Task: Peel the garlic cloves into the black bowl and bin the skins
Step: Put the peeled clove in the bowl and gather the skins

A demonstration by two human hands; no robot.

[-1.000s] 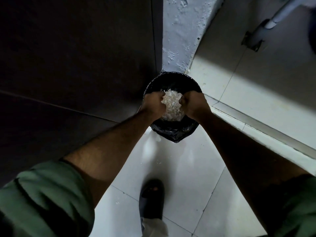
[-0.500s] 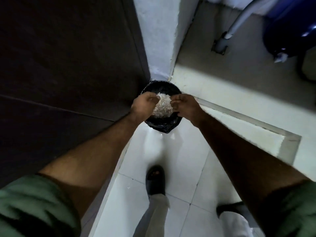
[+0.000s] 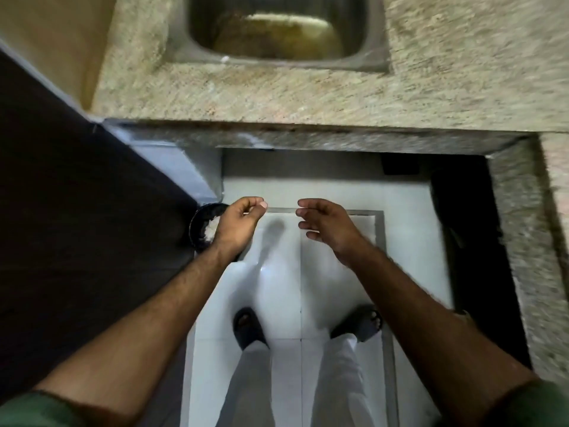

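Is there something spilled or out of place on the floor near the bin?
Nothing stands out. The pale skins sit inside the bin, and the floor tiles around it show no scraps.

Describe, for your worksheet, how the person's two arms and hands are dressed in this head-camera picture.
Both forearms are bare from the elbow down. Each upper arm ends in a short green sleeve: the left sleeve at the bottom left corner, the right sleeve at the bottom right. The left hand and right hand wear no gloves, and no rings, watch or bracelet can be seen.
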